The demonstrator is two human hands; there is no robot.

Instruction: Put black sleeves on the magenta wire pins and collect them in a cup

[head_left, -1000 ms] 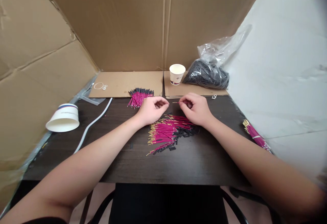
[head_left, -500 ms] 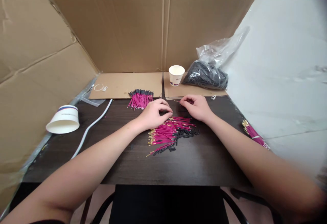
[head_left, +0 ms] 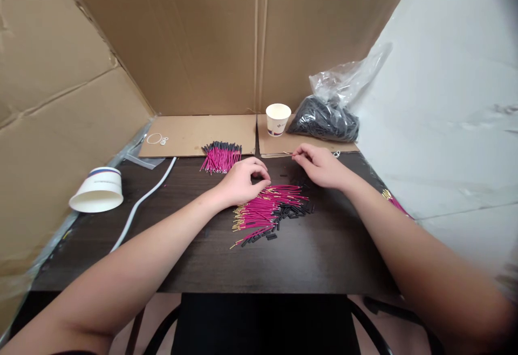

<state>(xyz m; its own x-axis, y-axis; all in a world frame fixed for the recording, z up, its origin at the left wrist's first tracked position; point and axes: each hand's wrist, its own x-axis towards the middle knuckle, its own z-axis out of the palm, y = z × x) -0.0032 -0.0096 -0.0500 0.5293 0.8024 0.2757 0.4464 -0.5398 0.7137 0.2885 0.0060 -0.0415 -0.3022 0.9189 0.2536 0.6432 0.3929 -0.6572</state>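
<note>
My left hand (head_left: pixel 246 180) rests at the far edge of a pile of magenta wires (head_left: pixel 259 212) with gold tips. Its thumb and fingers come together in a pinch; what is between them, if anything, is too small to make out. Farther right, my right hand (head_left: pixel 318 165) is closed on a thin wire (head_left: pixel 287 153), whose end sticks out leftward from the fingertips. Short black tubes (head_left: pixel 293 212) lie scattered along the right side of the pile. A single small black tube (head_left: pixel 284 175) lies between the hands. Behind my left hand sits a bundle of magenta wires with black ends (head_left: pixel 222 156).
A paper cup (head_left: pixel 277 120) stands by a clear bag of black pieces (head_left: pixel 326 120) on cardboard at the back. Another cup (head_left: pixel 97 190) lies tipped at left, near a grey cable (head_left: pixel 141 201). More wires (head_left: pixel 394 202) lie at the right edge. Cardboard walls (head_left: pixel 194 36) enclose the table.
My right hand has moved right and slightly away from me, with the wire end still showing at its fingertips. The left hand has stayed nearly in place. The view has shifted slightly.
</note>
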